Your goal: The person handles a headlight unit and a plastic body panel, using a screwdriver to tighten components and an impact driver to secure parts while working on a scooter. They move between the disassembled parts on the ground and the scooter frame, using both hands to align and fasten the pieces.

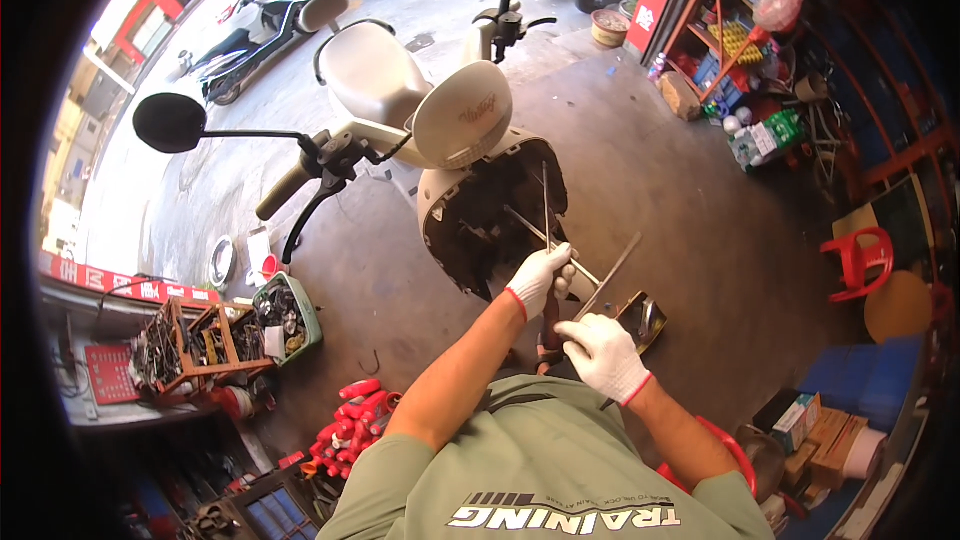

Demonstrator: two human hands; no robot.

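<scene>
In front of me stands a cream scooter point(493, 172), its front open on a dark cavity point(490, 225). My left hand point(540, 280), in a white glove with a red cuff, is closed around thin metal rods point(547, 205) just below that opening. One rod points up and another crosses it at a slant; whether they are one tool I cannot tell. Lower and to the right, my gloved right hand point(606, 357) has its fingers closed at the near end of a long metal rod point(612, 273), which slants up and away to the right.
A small open box point(645, 320) lies beyond my right hand. Red bottles point(350, 425) are heaped at my left, near a green bin of parts point(290, 318). A red stool point(858, 262) and a crowded shelf point(735, 35) stand right. The scooter's mirror point(170, 123) sticks out left.
</scene>
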